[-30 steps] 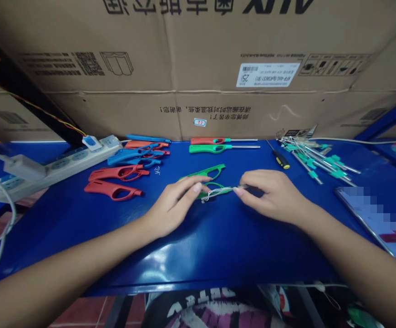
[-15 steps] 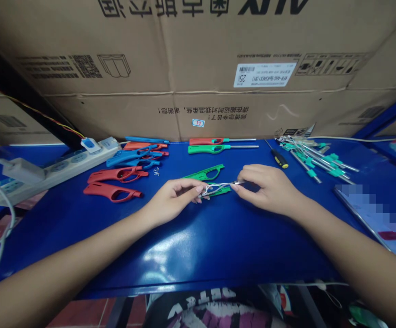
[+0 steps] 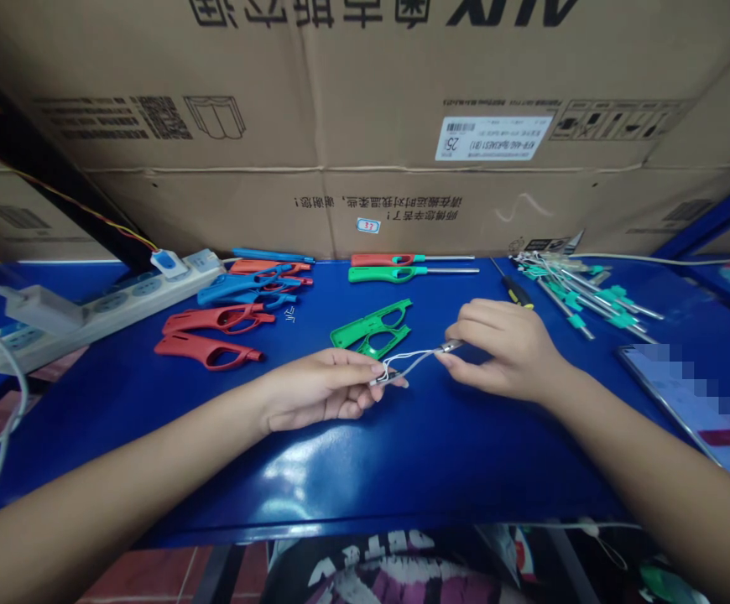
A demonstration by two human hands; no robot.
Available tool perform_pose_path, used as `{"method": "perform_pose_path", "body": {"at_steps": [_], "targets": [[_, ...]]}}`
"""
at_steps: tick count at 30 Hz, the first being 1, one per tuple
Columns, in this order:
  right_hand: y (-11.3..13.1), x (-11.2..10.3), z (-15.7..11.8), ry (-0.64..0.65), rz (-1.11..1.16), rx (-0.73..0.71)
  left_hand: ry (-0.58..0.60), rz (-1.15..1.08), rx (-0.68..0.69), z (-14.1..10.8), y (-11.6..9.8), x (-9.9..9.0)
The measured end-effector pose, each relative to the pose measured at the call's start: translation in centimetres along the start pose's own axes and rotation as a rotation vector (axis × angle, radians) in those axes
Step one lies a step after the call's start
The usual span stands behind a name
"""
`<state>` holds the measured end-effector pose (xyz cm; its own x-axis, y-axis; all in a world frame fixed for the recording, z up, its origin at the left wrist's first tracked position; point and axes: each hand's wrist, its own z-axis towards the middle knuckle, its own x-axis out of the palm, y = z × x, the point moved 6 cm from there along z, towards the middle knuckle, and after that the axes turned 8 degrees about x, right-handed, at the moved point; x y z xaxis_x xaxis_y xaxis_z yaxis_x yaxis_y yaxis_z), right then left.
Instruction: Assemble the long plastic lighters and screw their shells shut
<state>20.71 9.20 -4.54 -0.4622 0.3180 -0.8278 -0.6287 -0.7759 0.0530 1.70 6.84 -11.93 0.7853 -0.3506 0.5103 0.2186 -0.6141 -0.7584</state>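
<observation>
Between my hands stretches a wired lighter insert point(image 3: 413, 362) with thin white and grey leads. My left hand point(image 3: 331, 386) pinches its dark end between thumb and fingers, palm turned partly up. At the other end, my right hand point(image 3: 503, 344) grips a small metal piece point(image 3: 450, 346) where the leads meet; the fingers partly cover it. Just beyond my left hand lie two green lighter shell halves point(image 3: 370, 324), inner sides up. Two assembled long-nosed lighters, one red point(image 3: 381, 260) and one green point(image 3: 381, 274), lie behind them near the cardboard.
Red lighter shells point(image 3: 207, 349) and blue ones point(image 3: 232, 287) lie at the left, beside a white power strip point(image 3: 113, 306). Small screws point(image 3: 290, 314) are near them. At the right are a screwdriver point(image 3: 517, 294), several metal lighter tubes point(image 3: 585, 289) and a tablet-like device point(image 3: 673, 403).
Both hands have come slightly nearer with the insert, away from over the green shell halves, which now show fully. My left hand has turned more palm-up; the right has shifted a little right.
</observation>
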Motion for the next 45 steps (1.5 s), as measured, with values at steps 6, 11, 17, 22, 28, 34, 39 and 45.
{"method": "perform_pose_path", "body": {"at_steps": [6, 11, 17, 22, 28, 34, 39, 45], "targets": [[-0.1, 0.6, 0.0, 0.096, 0.022, -0.016, -0.069, 0.033, 0.033, 0.1, -0.5, -0.9], [0.1, 0.9, -0.1, 0.154, -0.005, -0.062, -0.162, 0.329, 0.289, 0.4, -2.1, -2.1], [-0.1, 2.1, -0.3, 0.308, 0.036, -0.01, -0.18, 0.851, 0.634, -0.3, -3.9, -1.3], [-0.5, 3.3, -0.4, 0.377, 0.028, 0.116, -0.173, 1.386, 0.99, -1.4, -4.5, 0.3], [-1.1, 4.4, -0.6, 0.395, 0.035, 0.224, -0.229, 1.493, 1.028, -1.0, -4.2, -0.4], [-1.0, 4.6, -0.6, 0.41, 0.066, 0.167, -0.232, 1.498, 1.039, -1.2, -4.1, -0.1], [-1.3, 4.0, -0.5, 0.312, -0.007, 0.134, -0.233, 1.486, 1.048, -1.4, -4.1, 0.1], [-1.4, 4.3, -0.6, 0.327, 0.052, 0.185, -0.252, 1.54, 1.003, -1.0, -3.8, -0.3]]}}
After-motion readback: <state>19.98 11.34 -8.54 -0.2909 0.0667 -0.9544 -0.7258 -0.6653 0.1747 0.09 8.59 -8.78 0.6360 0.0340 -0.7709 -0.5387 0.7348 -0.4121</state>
